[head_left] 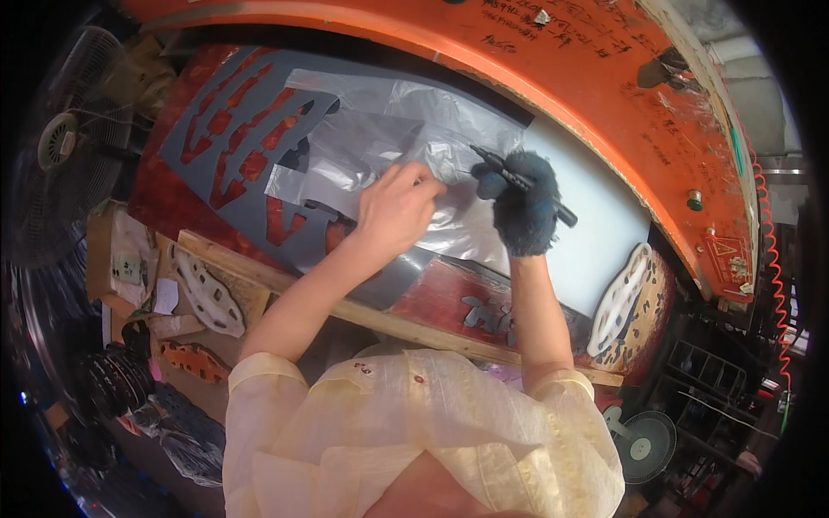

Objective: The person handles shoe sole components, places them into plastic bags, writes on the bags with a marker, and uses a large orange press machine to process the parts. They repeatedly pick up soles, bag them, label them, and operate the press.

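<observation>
Below the upper-right handwriting (606, 36), silvery film (384, 142) lies under the left hand (397, 205), grip unclear, beside the gloved right hand (525, 207) clasping a pen (493, 159).

Upper limbs of the wearer, seen from above. The left forearm (324, 289) runs obliquely upward and to the right, the elbow bent; the left hand (397, 203) is bare, its back uppermost, the fingers flexed and directed rightward. Whether the left fingertips meet the thumb cannot be judged with certainty. The right forearm (542, 311) stands nearly vertical, the right wrist (528, 255) roughly in line with it. The right hand (522, 203), dark-gloved, has its fingers curled in a grip. The hands lie near one another, apart.
</observation>
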A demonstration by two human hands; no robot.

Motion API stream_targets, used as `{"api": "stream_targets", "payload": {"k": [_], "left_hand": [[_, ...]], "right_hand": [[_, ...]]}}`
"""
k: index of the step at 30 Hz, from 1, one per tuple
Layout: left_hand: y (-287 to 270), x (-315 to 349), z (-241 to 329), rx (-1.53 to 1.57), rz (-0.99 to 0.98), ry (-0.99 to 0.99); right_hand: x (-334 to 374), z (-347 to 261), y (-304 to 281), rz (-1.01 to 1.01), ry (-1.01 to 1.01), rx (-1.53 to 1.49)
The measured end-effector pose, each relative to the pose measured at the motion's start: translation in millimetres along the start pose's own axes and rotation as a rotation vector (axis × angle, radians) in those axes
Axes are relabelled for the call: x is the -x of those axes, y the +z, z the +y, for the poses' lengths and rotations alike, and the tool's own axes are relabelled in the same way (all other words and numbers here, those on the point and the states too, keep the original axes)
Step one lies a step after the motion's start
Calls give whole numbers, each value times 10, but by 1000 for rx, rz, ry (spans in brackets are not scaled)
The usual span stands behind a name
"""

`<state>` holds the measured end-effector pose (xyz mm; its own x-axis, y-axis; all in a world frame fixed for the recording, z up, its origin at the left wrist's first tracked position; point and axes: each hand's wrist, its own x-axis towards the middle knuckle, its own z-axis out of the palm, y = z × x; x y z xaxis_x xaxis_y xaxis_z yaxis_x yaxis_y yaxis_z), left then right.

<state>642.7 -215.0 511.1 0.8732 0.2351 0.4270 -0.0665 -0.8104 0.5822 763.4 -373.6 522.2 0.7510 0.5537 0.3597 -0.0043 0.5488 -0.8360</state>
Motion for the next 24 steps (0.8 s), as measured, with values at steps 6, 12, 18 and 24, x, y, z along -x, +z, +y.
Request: {"api": "stream_targets", "payload": {"k": [6, 12, 18, 24], "left_hand": [[219, -106, 53, -281, -198, -87], [100, -61, -37, -151, -435, 296], [199, -132, 90, -10, -483, 339], [-143, -35, -257, -53, -284, -254]], "right_hand": [[-328, 316, -267, 235, 277, -260], [-76, -278, -415, 98, 254, -112], [-248, 5, -62, -107, 346, -578], [-325, 435, -529, 252, 202, 87]]}}
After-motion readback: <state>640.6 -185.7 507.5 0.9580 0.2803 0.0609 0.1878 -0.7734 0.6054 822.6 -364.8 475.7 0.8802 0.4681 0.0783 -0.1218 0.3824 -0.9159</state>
